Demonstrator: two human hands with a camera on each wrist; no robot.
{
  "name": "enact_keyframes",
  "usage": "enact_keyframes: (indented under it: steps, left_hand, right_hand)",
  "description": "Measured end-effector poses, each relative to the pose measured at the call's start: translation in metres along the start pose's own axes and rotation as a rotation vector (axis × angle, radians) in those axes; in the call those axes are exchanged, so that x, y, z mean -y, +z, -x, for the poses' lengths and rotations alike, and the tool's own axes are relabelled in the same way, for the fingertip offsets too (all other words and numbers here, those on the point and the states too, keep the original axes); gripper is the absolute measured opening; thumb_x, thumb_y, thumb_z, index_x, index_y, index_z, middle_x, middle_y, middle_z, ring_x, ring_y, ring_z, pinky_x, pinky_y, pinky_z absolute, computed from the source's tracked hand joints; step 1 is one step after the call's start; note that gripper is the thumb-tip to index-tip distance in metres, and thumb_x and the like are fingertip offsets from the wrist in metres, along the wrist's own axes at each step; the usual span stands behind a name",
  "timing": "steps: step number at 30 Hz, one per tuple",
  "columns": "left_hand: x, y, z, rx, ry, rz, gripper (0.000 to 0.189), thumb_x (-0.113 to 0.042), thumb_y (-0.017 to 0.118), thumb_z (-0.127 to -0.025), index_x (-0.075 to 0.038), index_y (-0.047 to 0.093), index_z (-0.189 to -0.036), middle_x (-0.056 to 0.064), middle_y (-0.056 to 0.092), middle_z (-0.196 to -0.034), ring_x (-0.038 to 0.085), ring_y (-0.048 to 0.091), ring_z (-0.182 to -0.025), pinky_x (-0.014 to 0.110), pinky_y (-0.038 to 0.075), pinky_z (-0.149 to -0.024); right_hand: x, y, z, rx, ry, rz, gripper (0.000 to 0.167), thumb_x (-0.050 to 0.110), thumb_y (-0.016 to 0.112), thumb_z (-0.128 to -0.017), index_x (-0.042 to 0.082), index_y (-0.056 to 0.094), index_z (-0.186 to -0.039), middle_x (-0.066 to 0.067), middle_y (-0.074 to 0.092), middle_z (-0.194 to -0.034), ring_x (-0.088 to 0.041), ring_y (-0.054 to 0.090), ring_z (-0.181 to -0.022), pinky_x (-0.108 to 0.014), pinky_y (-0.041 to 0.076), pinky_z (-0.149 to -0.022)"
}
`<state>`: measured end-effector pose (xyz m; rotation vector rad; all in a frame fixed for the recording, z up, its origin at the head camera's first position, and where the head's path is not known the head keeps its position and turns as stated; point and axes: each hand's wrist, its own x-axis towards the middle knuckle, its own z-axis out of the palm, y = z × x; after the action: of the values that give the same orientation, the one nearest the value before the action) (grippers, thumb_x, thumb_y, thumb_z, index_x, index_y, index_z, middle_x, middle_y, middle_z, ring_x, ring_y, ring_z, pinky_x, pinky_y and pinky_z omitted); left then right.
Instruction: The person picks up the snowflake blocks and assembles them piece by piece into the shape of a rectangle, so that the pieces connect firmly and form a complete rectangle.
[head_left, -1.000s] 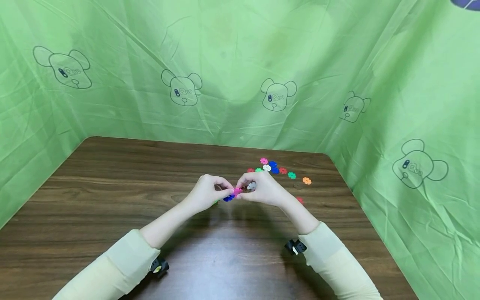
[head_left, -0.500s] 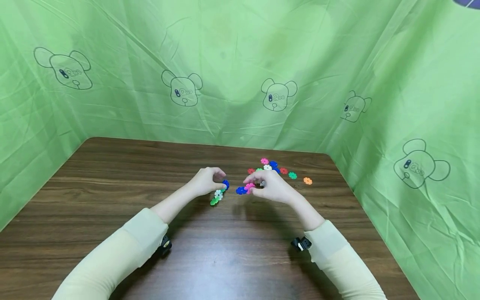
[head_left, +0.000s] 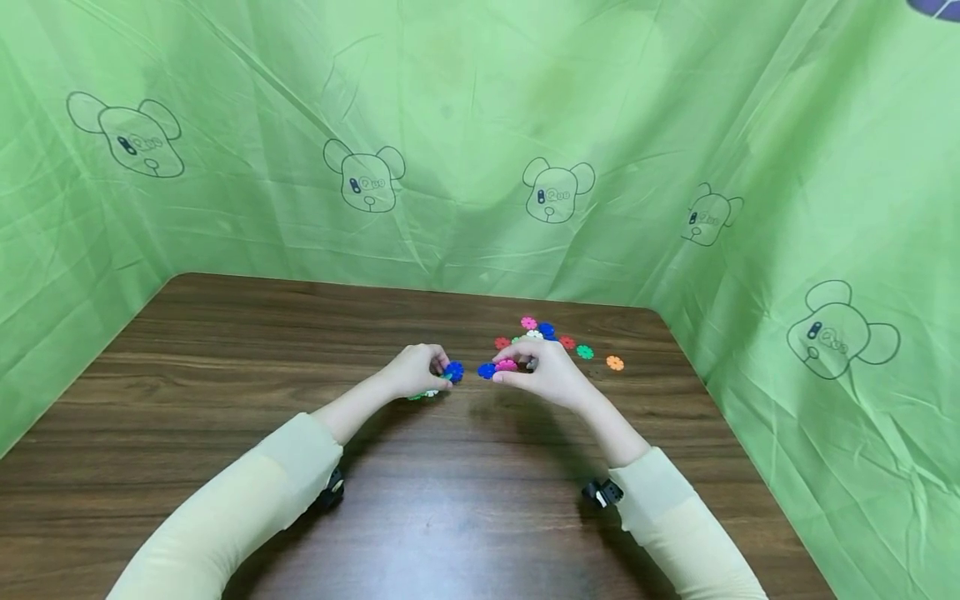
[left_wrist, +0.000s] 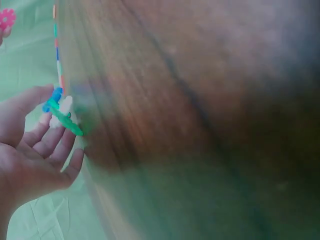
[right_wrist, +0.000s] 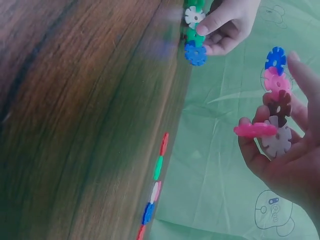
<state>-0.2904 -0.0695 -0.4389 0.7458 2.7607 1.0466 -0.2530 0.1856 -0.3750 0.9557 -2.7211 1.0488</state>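
My left hand [head_left: 411, 371] pinches a short chain of interlocking flower-shaped discs. Its blue disc [head_left: 454, 372] points right, and green and white discs [right_wrist: 195, 17] trail behind it, partly hidden by the hand in the head view. My right hand [head_left: 546, 375] holds another chain between thumb and fingers. From its tip this runs blue disc [right_wrist: 275, 60], pink disc [right_wrist: 276, 82], brown disc [right_wrist: 281, 105] and white disc [right_wrist: 277, 140]; a second pink disc [right_wrist: 255, 130] sits crosswise on the white one. The two blue ends face each other across a small gap.
Loose discs lie on the wooden table [head_left: 315, 325] beyond my right hand, among them a red disc [head_left: 567, 342], a green disc [head_left: 585, 352] and an orange disc [head_left: 615, 362]. A green curtain [head_left: 450, 100] with printed bear heads encloses the table's back and sides.
My hands, together one second ago, have moved apart, each with a chain. Since half a second ago the left chain has turned so its blue end points right; the right chain's blue end has risen slightly.
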Motion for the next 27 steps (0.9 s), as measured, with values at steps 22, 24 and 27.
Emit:
enact_keyframes:
  steps: [22, 24, 27]
  left_hand:
    - [-0.049, -0.042, 0.053, -0.088, 0.23, 0.125, 0.023, -0.02, 0.076, -0.079, -0.018, 0.063, -0.098, -0.007, 0.064, -0.082, 0.009, 0.056, -0.072, 0.024, 0.047, -0.062]
    - [-0.053, -0.044, 0.056, -0.086, 0.238, 0.105, 0.022, -0.019, 0.076, -0.079, -0.019, 0.063, -0.098, -0.008, 0.064, -0.082, 0.008, 0.056, -0.074, 0.024, 0.047, -0.064]
    - [-0.057, -0.046, 0.06, -0.077, 0.245, 0.08, 0.022, -0.019, 0.075, -0.08, -0.019, 0.064, -0.099, -0.009, 0.065, -0.084, 0.006, 0.058, -0.077, 0.024, 0.049, -0.069]
  right_hand:
    - [0.035, -0.011, 0.012, -0.083, -0.061, 0.009, 0.026, 0.042, 0.076, -0.076, 0.024, 0.074, -0.096, 0.012, 0.062, -0.088, -0.01, 0.048, -0.072, -0.024, 0.043, -0.058]
    - [0.037, -0.01, 0.012, -0.079, -0.061, 0.015, 0.026, 0.043, 0.075, -0.077, 0.024, 0.074, -0.095, 0.013, 0.062, -0.089, -0.009, 0.048, -0.074, -0.024, 0.043, -0.059]
    - [0.039, -0.009, 0.012, -0.069, -0.061, 0.02, 0.026, 0.043, 0.074, -0.078, 0.024, 0.074, -0.095, 0.013, 0.061, -0.09, -0.01, 0.048, -0.076, -0.025, 0.042, -0.06]
